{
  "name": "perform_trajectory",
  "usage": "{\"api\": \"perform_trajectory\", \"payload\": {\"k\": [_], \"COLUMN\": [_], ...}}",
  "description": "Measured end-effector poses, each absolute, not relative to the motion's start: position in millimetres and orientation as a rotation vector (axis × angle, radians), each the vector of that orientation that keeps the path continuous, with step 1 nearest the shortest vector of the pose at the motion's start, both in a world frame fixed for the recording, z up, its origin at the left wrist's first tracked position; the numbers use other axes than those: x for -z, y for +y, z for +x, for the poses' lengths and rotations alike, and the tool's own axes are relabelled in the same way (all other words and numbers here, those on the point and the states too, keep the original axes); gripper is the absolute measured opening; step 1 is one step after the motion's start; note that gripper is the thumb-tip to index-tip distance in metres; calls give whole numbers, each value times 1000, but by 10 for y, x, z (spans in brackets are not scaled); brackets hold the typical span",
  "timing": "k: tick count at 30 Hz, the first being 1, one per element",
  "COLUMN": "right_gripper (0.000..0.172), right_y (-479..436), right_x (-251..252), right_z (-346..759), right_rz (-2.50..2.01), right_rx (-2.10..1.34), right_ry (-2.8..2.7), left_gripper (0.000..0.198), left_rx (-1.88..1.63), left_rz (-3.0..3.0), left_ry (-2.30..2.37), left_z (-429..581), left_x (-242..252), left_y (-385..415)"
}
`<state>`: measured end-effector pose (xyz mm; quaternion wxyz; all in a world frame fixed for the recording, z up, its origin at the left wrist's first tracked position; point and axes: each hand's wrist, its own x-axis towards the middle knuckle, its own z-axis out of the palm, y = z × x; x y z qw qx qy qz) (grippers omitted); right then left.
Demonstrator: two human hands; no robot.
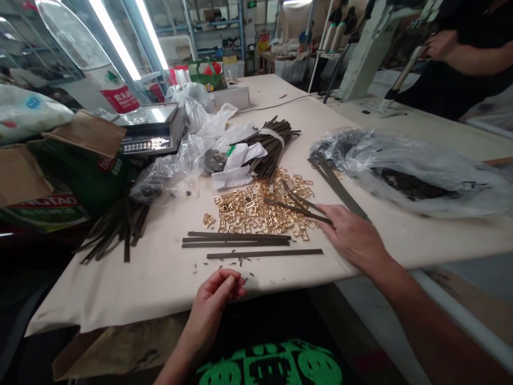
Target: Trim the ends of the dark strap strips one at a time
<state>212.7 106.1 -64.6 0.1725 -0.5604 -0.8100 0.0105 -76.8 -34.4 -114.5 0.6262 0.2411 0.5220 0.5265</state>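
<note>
At the table's (pixel 120 289) near edge I see my left hand (pixel 218 291) curled, fingertips pinched together, on what I cannot tell. Flat dark strips (pixel 236 239) lie just beyond it, parallel to that edge. Farther in, shiny gold buckles (pixel 256 208) sprawl in a heap. My right hand (pixel 352 235) rests palm-down, fingers spread, touching a thin dark strap (pixel 298 209) beside the heap.

Workshop, long cloth-covered worktable (pixel 132 289), heap of gold buckles (pixel 256 208), bundled dark straps (pixel 272 144), digital scale (pixel 150 131)
</note>
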Motion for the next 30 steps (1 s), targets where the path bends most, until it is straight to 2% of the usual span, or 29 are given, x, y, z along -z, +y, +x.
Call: {"api": "perform_trajectory", "payload": {"k": [2, 6, 10, 14, 17, 20, 22, 26, 30], "right_gripper": [30, 15, 16, 16, 12, 9, 10, 19, 27], "right_y": [1066, 879, 810, 817, 695, 466, 305, 63, -49], "right_x": [650, 813, 906, 831, 785, 806, 847, 972, 1120], "right_z": [2111, 2022, 1983, 1965, 1916, 1815, 1728, 1571, 1473], "right_rz": [-1500, -1366, -1454, -1499, -1381, -1240, -1156, -1015, -892], "right_rx": [110, -59, -112, -309, -757, -1396, -1706, -2072, -2309], "right_ry": [-2385, -2673, -2704, -2625, -2483, -2152, -1887, -1468, -1165], "left_gripper": [20, 20, 21, 21, 25, 40, 45, 34, 34], "left_rx": [-1136, -1106, -1073, -1013, -927, -908, -963, -1076, -1104], "left_rz": [643, 745, 789, 787, 784, 653, 548, 563, 593], "left_ry": [1195, 1223, 1220, 1207, 1137, 995, 948, 1053, 1130], "left_z": [-761, -796, -786, -717, -654, -574, -523, -480, -503], "left_x": [1129, 1110, 1098, 1062, 1067, 1094, 1095, 1046, 1023], "left_y": [-403, -427, -422, -433, -433, -410, -382, -342, -378]}}
